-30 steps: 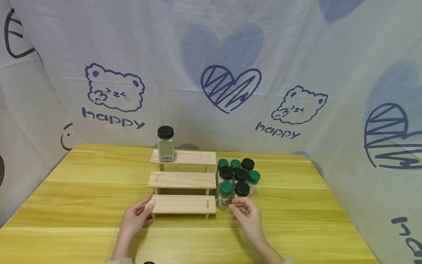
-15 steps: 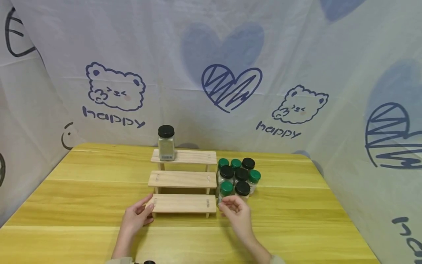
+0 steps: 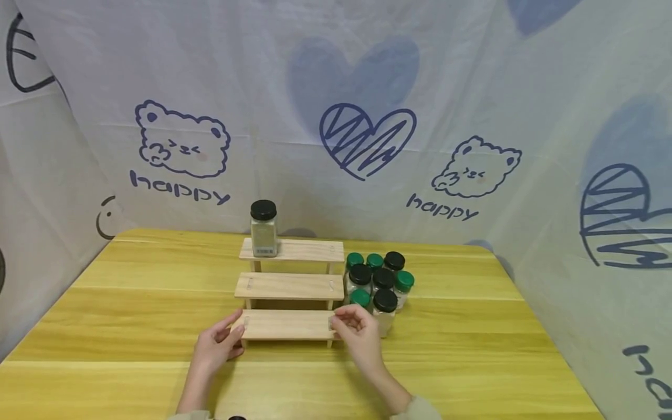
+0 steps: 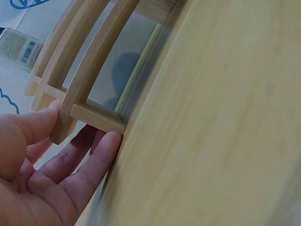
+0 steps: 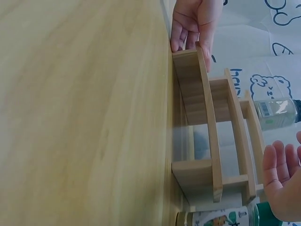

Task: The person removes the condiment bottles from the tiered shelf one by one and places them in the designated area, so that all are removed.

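Note:
A three-tier wooden display rack [image 3: 289, 286] stands on the table. My left hand [image 3: 215, 345] grips the left end of its lowest step; in the left wrist view the thumb lies on top of the board and the fingers reach beneath. My right hand [image 3: 362, 341] hovers by the right end of that step with loosely bent fingers, holding nothing in the right wrist view. A clear black-capped spice jar [image 3: 264, 233] stands upright on the top step, at its left. Behind the right hand is a green-capped spice jar [image 3: 360, 297], its lower part hidden.
Several spice jars with green or black caps crowd against the rack's right side, among them a front black-capped jar [image 3: 385, 300]. The yellow wooden table [image 3: 131, 303] ends at a printed cloth [image 3: 273, 76] behind. A small black object [image 3: 237, 417] peeks in at the bottom edge.
My right hand has moved left, from in front of the front black-capped jar to the lowest step's right end. My left hand, the rack and the jars stay in place.

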`<state>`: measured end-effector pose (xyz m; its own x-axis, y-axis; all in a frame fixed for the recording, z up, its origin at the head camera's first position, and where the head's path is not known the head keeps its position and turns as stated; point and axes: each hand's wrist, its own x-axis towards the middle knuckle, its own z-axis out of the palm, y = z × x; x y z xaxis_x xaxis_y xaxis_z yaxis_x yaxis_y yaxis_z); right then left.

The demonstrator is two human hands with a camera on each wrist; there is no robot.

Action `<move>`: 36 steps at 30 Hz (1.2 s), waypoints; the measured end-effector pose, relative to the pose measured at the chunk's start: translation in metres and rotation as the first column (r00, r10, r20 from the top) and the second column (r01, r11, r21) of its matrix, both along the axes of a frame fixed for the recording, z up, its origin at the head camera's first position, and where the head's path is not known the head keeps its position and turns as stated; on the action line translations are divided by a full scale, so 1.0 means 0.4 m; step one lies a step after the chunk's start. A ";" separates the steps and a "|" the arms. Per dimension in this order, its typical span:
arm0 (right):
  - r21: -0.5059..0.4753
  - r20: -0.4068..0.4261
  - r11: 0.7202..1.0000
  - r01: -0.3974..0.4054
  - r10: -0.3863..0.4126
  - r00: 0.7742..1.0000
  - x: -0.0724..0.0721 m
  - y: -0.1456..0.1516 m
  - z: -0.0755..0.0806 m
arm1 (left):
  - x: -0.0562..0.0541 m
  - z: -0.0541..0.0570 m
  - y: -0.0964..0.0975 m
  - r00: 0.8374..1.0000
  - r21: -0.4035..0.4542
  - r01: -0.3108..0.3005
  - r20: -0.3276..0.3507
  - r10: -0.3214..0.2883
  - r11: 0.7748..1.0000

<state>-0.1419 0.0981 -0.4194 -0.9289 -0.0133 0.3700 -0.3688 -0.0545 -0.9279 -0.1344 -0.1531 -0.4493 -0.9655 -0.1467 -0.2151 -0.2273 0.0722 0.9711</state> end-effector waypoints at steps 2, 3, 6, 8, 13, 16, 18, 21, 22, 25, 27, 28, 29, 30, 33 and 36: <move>0.000 -0.007 1.000 -0.004 0.004 1.000 -0.007 -0.010 0.001 | 0.000 0.000 -0.001 1.000 -0.003 0.001 -0.001 -0.001 1.000; 0.005 -0.010 1.000 -0.001 0.001 1.000 -0.012 -0.015 0.003 | 0.000 0.000 -0.001 1.000 -0.003 0.002 -0.001 -0.002 1.000; 0.027 -0.018 1.000 -0.003 0.003 1.000 -0.022 -0.030 0.014 | 0.002 0.000 -0.002 1.000 -0.009 0.002 -0.003 -0.002 1.000; 0.045 -0.023 0.999 -0.010 0.011 1.000 -0.024 -0.042 0.030 | 0.003 -0.001 -0.002 1.000 -0.011 0.001 -0.003 -0.001 1.000; 0.073 -0.020 0.997 -0.018 0.019 1.000 -0.022 -0.073 0.074 | 0.004 -0.004 -0.001 1.000 -0.011 -0.007 -0.005 0.007 1.000; 0.094 -0.012 0.996 -0.002 0.003 1.000 -0.027 -0.090 0.089 | 0.003 -0.004 -0.001 1.000 -0.013 -0.008 -0.008 0.008 1.000; 0.108 -0.020 0.994 0.010 -0.008 1.000 -0.034 -0.101 0.096 | 0.003 -0.004 -0.002 1.000 -0.015 -0.005 -0.010 0.005 1.000; 0.116 -0.028 0.993 0.018 -0.015 0.999 -0.043 -0.115 0.106 | 0.004 -0.003 -0.002 1.000 -0.014 -0.001 -0.011 0.001 1.000; 0.118 -0.034 0.993 0.021 -0.017 0.999 -0.046 -0.120 0.110 | 0.004 -0.003 -0.003 1.000 -0.014 -0.001 -0.013 0.001 1.000; 0.117 -0.057 0.993 0.023 -0.016 0.998 -0.057 -0.134 0.118 | 0.003 -0.002 -0.002 1.000 -0.013 -0.005 -0.014 0.005 1.000; 0.129 -0.079 0.991 0.024 -0.014 0.997 -0.065 -0.143 0.122 | 0.002 -0.001 -0.001 1.000 -0.008 -0.009 -0.016 0.009 1.000; 0.136 -0.090 0.990 0.026 -0.014 0.996 -0.070 -0.147 0.124 | 0.002 -0.001 -0.001 1.000 -0.007 -0.011 -0.017 0.010 1.000; 0.142 -0.099 0.989 0.029 -0.015 0.995 -0.073 -0.152 0.126 | 0.001 -0.001 -0.001 1.000 -0.005 -0.012 -0.017 0.012 1.000; 0.151 -0.108 0.988 0.033 -0.017 0.994 -0.078 -0.156 0.128 | 0.001 -0.002 0.000 1.000 -0.003 -0.013 -0.017 0.013 1.000; 0.167 -0.148 0.984 0.059 -0.034 0.988 -0.090 -0.167 0.134 | 0.001 -0.002 0.000 1.000 -0.001 -0.010 -0.017 0.010 1.000; 0.156 -0.209 0.984 0.084 -0.050 0.977 -0.105 -0.180 0.136 | 0.002 -0.002 0.000 1.000 -0.001 -0.009 -0.017 0.009 1.000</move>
<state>-0.1838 0.0261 -0.3652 -0.8354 -0.0291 0.5489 -0.5480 0.1225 -0.8275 -0.1336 -0.1532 -0.4503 -0.9677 -0.1554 -0.1985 -0.2114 0.0712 0.9748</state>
